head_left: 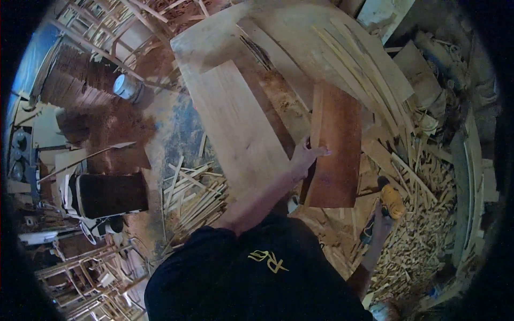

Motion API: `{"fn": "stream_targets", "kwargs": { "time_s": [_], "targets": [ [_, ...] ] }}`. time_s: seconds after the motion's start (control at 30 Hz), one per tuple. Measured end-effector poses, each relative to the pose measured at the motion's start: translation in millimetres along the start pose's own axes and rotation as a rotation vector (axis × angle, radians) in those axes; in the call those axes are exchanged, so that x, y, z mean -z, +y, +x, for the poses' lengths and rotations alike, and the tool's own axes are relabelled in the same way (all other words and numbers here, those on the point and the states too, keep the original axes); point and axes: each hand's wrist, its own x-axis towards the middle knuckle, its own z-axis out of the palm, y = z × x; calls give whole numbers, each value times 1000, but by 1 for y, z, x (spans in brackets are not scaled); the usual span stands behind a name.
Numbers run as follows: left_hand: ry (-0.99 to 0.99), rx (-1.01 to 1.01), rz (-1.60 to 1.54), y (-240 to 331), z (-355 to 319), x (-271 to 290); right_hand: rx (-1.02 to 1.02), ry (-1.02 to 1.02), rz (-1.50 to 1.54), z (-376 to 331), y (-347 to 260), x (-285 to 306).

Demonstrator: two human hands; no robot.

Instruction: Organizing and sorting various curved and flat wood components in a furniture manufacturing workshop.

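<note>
Pressing down at centre frame, the left hand [306,156] has its fingers spread over the left edge of a reddish-brown board [336,147], thumb hooked on the near side. So that grip is clamped on the board's long edge, about halfway along. The board lies tilted across a wide pale plank [235,125] and the tabletop [289,32] in the upper middle of the frame, its lower end hanging out toward the person.

Down at lower right, the right hand [381,223] is wrapped around a yellow-and-black power tool [392,201], held low beside the board's bottom corner; that grip is closed on the tool's handle.

Judging by the look of it, the board is stiff and flat, fairly light for one hand to steady, with raw sawn edges that may splinter. It looks dry, not slippery, so a firm pinch on the long edge near the middle should keep it from swivelling.

A heap of thin wood offcuts [417,214] fills the right side, more strips [193,192] lie left of centre, and a small white bucket [127,85] sits at upper left.
</note>
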Motion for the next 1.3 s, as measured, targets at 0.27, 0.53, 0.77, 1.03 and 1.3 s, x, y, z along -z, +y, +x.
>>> {"fn": "stream_targets", "kwargs": {
  "time_s": [0.27, 0.53, 0.77, 1.03, 1.3],
  "targets": [
    [9, 88, -125, -5, 55, -45, 139, -47, 183, 133, 66, -6],
    [79, -47, 17, -36, 72, -63, 353, -165, -61, 182, 17, -39],
    [97, -153, -119, -36, 103, -88, 99, -641, 743, 242, -16, -62],
    [303, -390, 76, -52, 183, -121, -43, -727, 1045, 313, -11, -66],
    [397, -233, 741, -22, 205, -147, 33, -830, 590, 383, -50, -88]
  ]
}}
